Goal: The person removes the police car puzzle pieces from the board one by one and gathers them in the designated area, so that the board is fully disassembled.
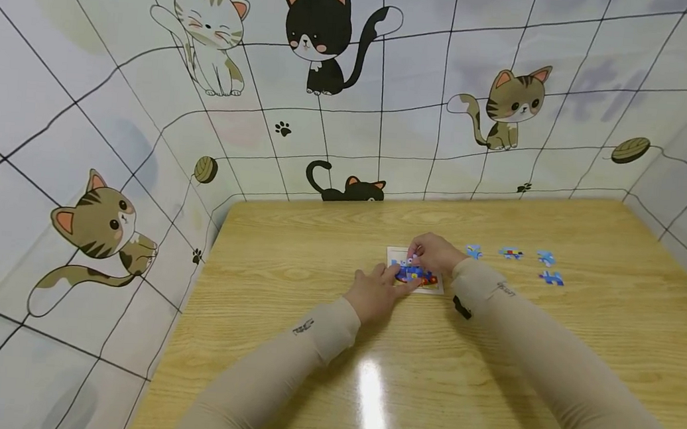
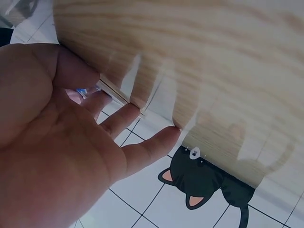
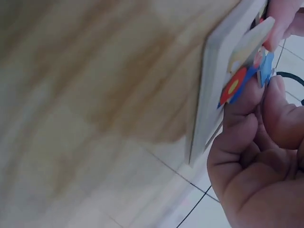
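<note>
On the wooden surface, the right hand pinches a blue piece at the puzzle board; the left hand, fingers extended, rests there. Apparently fitting; next calls for aligning, pressing.

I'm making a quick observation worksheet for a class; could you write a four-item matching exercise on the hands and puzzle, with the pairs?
Things:
1. Right hand
2. Left hand
3. Loose puzzle pieces
4. Puzzle board

Descriptions:
A. Four, lying to the board's right
B. Pale-rimmed, flat on the table
C. Pinching a light-blue piece
D. Touching the puzzle from its near-left side

Pairs: 1-C, 2-D, 3-A, 4-B
</note>
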A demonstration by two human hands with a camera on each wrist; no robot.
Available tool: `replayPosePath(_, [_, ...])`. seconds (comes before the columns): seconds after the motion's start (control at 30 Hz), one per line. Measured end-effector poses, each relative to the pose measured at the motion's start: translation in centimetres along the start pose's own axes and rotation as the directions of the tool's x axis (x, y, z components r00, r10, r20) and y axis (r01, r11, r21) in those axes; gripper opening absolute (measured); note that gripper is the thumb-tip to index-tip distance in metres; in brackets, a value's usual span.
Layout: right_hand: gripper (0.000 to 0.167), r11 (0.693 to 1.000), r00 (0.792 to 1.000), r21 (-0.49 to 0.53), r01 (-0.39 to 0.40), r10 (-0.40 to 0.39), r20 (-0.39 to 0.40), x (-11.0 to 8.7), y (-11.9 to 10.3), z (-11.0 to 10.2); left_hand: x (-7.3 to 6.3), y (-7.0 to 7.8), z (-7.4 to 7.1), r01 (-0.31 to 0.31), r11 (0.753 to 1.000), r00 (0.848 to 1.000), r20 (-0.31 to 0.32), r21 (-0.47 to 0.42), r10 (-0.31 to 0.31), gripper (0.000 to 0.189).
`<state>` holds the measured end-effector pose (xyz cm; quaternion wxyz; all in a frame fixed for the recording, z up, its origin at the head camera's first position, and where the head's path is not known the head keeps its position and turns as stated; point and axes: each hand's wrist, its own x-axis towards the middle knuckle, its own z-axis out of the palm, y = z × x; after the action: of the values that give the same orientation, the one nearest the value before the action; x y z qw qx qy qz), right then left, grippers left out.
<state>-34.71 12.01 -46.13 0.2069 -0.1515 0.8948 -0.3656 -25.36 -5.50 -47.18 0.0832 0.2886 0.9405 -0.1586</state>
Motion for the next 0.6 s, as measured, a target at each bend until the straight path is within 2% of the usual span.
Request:
replayPosePath(0.2, [0.006, 0.999, 1.000, -0.055, -0.001, 0.002, 0.019, 0.31, 0.27, -0.29, -0.28, 0.16, -0.11, -0.002, 1.000, 1.000, -0.005, 0.013, 0.002, 0.064])
replayPosePath(0.33, [0.006, 0.999, 0.999, -0.005, -0.034, 0.034, 0.041, 0.39, 0.40, -0.47, -0.31, 0.27, -0.24, 0.004, 0.999, 1.000, 0.007, 0.032, -0.005, 0.065])
replayPosePath(0.5, [0.008, 0.995, 0.997, 0.091, -0.044, 0.038, 0.070, 0.51, 0.46, -0.52, -0.24, 0.32, -0.35, 0.008, 0.999, 1.000, 0.028, 0.034, -0.009, 0.064])
replayPosePath(0.6, [0.008, 0.992, 0.997, 0.117, -0.048, 0.041, 0.061, 0.42, 0.54, -0.62, -0.10, 0.29, -0.32, 0.013, 1.000, 0.999, 0.031, 0.027, -0.014, 0.063])
